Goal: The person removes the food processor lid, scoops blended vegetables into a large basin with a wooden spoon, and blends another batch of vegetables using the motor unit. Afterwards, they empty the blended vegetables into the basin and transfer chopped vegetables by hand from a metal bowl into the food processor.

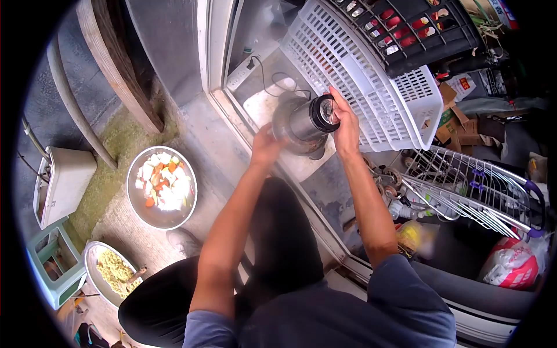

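Nearest on the left, a metal bowl [91,272] holds yellow-green mash [112,267], a brown handle [137,275] lying at its right side. A pale green stool [71,278] stands just left of it. Across on the far right lies a red and white bag [513,264], its contents hidden.

Farther off on the left, a wider bowl [168,220] holds chopped white and orange pieces [162,177], with bare metal showing at its near side. Left of this stands a white bin [72,182], its inside mostly out of sight. A wire cart [481,210] leans on the right.

In the middle, the metal machine [300,123] stands on a pale board [267,104]. The right hand [347,129] grips its black lid [316,114], fingers curled around the right side. The left hand [267,146] is at the machine's left side, blurred; I cannot tell whether its fingers grip.

Beyond, a slotted white basket [360,78] stands on the right, below a black crate [420,49] with red and pale things [394,23] inside.
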A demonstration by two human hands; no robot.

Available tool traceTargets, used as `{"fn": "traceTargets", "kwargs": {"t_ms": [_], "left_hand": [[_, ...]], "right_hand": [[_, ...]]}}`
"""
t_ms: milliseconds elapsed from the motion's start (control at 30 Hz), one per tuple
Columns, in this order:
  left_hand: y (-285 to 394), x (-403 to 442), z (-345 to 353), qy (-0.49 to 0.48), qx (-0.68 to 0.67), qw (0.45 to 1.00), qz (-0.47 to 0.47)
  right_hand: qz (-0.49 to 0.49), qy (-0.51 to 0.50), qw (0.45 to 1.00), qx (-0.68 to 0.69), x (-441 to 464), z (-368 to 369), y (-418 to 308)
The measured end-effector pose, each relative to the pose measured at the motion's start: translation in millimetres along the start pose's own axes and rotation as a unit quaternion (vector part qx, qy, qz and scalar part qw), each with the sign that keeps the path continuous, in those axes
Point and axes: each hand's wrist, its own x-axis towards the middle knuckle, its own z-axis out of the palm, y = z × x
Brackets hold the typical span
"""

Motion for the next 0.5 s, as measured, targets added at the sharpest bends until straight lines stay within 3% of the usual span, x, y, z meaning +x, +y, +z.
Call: {"fn": "traceTargets", "kwargs": {"t_ms": [233, 267, 500], "left_hand": [[-0.3, 2.2, -1.5, -0.018, -0.008, 1.000, 0.005], [-1.7, 2.3, -0.7, -0.019, -0.020, 1.000, 0.009], [-4.5, 4.6, 0.3, 0.004, 0.008, 1.000, 0.008]], "right_hand": [[0.020, 0.000, 1.000, -0.021, 11.9, -6.5, 6.6], [-0.018, -0.002, 0.999, 0.027, 12.2, -4.8, 9.8], [-0.047, 0.050, 0.998, -0.007, 1.9, 9.0, 0.0]]}}
